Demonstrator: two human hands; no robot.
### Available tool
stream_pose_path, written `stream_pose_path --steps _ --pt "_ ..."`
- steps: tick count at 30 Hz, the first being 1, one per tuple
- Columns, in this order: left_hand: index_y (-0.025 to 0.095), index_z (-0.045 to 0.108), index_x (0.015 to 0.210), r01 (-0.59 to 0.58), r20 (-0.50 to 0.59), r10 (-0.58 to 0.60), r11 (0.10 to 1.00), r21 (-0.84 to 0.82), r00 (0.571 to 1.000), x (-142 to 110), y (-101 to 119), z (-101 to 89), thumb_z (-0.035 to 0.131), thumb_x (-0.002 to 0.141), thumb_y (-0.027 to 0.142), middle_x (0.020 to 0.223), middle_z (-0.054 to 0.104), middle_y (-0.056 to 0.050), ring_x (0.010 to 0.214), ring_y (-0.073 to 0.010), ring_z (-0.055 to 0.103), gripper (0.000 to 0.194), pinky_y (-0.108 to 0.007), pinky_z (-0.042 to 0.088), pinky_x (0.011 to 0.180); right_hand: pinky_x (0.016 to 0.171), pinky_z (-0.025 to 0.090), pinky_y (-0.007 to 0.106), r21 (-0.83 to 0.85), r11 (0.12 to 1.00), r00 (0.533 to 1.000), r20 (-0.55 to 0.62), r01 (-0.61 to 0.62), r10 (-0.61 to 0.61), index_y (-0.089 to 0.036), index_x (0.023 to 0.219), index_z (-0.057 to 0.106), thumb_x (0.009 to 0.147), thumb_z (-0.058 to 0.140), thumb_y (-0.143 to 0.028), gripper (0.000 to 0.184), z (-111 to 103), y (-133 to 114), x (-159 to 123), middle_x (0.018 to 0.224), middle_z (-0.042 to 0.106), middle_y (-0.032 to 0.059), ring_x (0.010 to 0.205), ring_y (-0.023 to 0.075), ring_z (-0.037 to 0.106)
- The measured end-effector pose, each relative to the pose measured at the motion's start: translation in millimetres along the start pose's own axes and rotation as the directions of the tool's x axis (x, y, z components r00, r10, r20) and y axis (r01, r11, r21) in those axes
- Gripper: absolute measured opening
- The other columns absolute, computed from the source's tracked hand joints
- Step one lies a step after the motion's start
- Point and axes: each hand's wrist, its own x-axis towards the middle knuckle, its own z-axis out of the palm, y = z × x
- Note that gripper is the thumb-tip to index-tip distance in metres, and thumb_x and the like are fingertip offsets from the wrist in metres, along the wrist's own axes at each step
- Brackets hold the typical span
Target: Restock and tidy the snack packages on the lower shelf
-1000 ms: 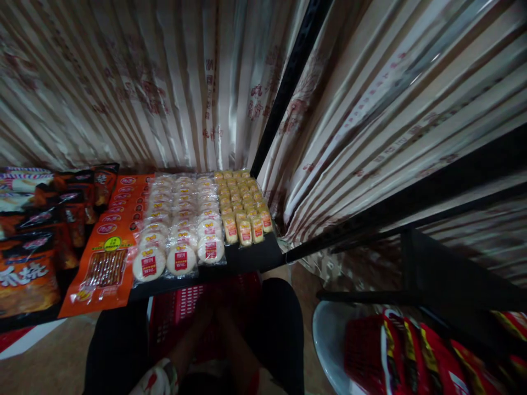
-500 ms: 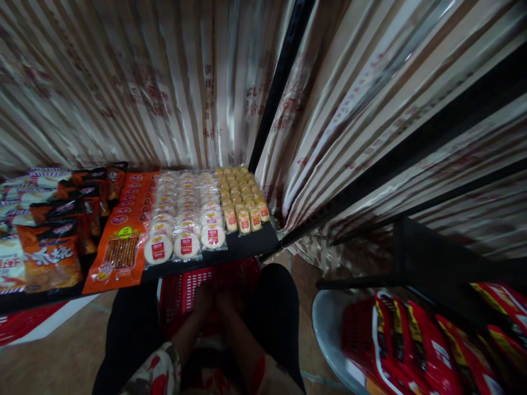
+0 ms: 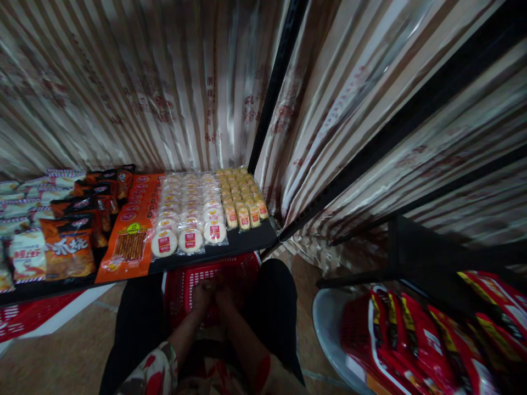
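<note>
Left hand and right hand close together at your red basket; too dark to tell open or gripping. Crackers and small cakes stand in shelf rows; basket contents unclear.

The scene is sitting in dim light, with soft daylight apparently filtering through the pleated curtain and leaving pale sheen along its folds, while small glints are catching on the clear wrappers. Deep shadow is swallowing the space under the black shelf, where the 2 hands are blurring into murk. Wide-angle distortion is stretching the edges, and the red packets at lower right are looking smeared and soft.
</note>
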Motion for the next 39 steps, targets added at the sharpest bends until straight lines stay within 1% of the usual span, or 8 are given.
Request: stream_pose_path --steps 3,10,16,22,26,30,34,39 --pt "0.017 0.057 0.059 0.005 -0.018 -0.006 0.999 -0.051 1.0 -2.2 -0.2 -3.5 0.054 0.063 0.0 0.059 0.062 0.0 0.062 -0.0139 0.06 0.018 -0.02 0.042 0.058 0.071 0.05 0.029 0.068 0.997 1.0 -0.002 -0.029 0.03 -0.015 0.081 0.064 0.08 0.055 -0.019 0.01 -0.7 -3.5 -7.4 0.079 0.068 0.0053 0.077 0.0167 0.065" --pt "0.016 0.06 0.063 0.047 -0.03 -0.053 0.983 -0.175 0.998 -1.4 -6.4 -12.0 0.053 0.057 0.0 0.058 0.061 0.001 0.058 -0.013 0.059 0.019 -0.02 0.042 0.056 0.064 0.05 0.026 0.129 0.992 1.0 0.007 -0.007 0.006 -0.017 0.078 0.069 0.063 0.048 -0.009 0.027 -5.6 -14.8 -21.3 0.074 0.071 0.0051 0.071 0.0185 0.066" --pt "0.016 0.06 0.064 0.077 -0.017 -0.083 0.968 -0.238 0.996 -5.0 -1.8 -24.1 0.051 0.058 -0.001 0.056 0.06 0.002 0.056 -0.0115 0.058 0.02 -0.019 0.043 0.057 0.071 0.049 0.027 0.035 0.999 0.999 -0.021 0.029 -0.028 -0.013 0.084 0.069 0.067 0.05 -0.013 0.026 -17.4 -14.9 -16.6 0.08 0.071 0.0071 0.08 0.0198 0.066" --pt "0.016 0.062 0.068 0.133 0.018 -0.133 0.954 -0.269 0.991 -9.7 4.6 -36.5 0.047 0.06 -0.003 0.052 0.058 0.003 0.049 -0.0103 0.055 0.025 -0.019 0.042 0.052 0.08 0.047 0.029 -0.168 0.978 0.99 -0.043 0.123 -0.132 -0.011 0.091 0.067 0.072 0.051 -0.013 0.025 -25.8 -13.2 -11.0 0.096 0.07 0.0122 0.091 0.0212 0.065" --pt "0.016 0.061 0.065 0.147 0.057 -0.137 0.946 -0.289 0.989 -12.8 11.9 -44.1 0.047 0.061 -0.002 0.048 0.055 0.004 0.045 -0.0102 0.053 0.023 -0.019 0.042 0.049 0.088 0.044 0.033 -0.323 0.918 0.969 -0.011 0.23 -0.247 -0.013 0.099 0.066 0.074 0.051 -0.013 0.029 -31.0 -17.1 -14.3 0.105 0.067 0.0131 0.101 0.0233 0.061" --pt "0.017 0.061 0.063 0.141 0.084 -0.121 0.942 -0.304 0.989 -14.4 19.6 -49.2 0.049 0.062 -0.001 0.045 0.053 0.005 0.044 -0.0101 0.053 0.021 -0.019 0.041 0.048 0.091 0.041 0.031 -0.443 0.821 0.93 0.111 0.361 -0.35 -0.018 0.106 0.065 0.069 0.059 -0.01 0.038 -33.9 -23.2 -22.1 0.112 0.065 0.0091 0.106 0.0218 0.058" --pt "0.017 0.061 0.062 0.128 0.109 -0.097 0.937 -0.326 0.989 -13.4 23.0 -50.8 0.049 0.062 0.0 0.047 0.055 0.005 0.046 -0.0094 0.053 0.02 -0.019 0.04 0.049 0.09 0.041 0.031 -0.529 0.716 0.89 0.236 0.455 -0.391 -0.021 0.105 0.065 0.07 0.06 -0.012 0.036 -36.3 -28.6 -29.3 0.106 0.067 0.0061 0.099 0.0205 0.06" --pt "0.015 0.062 0.066 0.117 0.143 -0.068 0.923 -0.367 0.987 -11.2 22.0 -51.1 0.048 0.061 0.0 0.049 0.056 0.005 0.043 -0.0082 0.05 0.021 -0.018 0.039 0.048 0.095 0.035 0.035 -0.627 0.603 0.865 0.286 0.494 -0.412 -0.019 0.113 0.062 0.075 0.055 -0.013 0.039 -41.5 -32.4 -35.4 0.112 0.064 0.0102 0.106 0.023 0.055"
